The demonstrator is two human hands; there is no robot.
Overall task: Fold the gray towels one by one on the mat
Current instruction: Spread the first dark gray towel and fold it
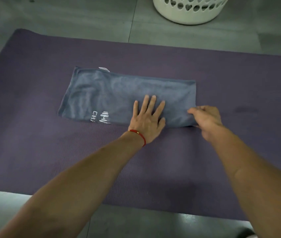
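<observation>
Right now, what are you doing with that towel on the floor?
A person is folding a gray towel on a purple mat. The left hand presses flat on the towel, and the right hand pinches its right end, likely to fold it over. A white basket stands beyond the mat.

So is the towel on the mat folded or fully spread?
Folded, at least once: the towel lies as a long narrow strip, and its near edge cuts through the white print. How many layers: cannot tell.
</observation>
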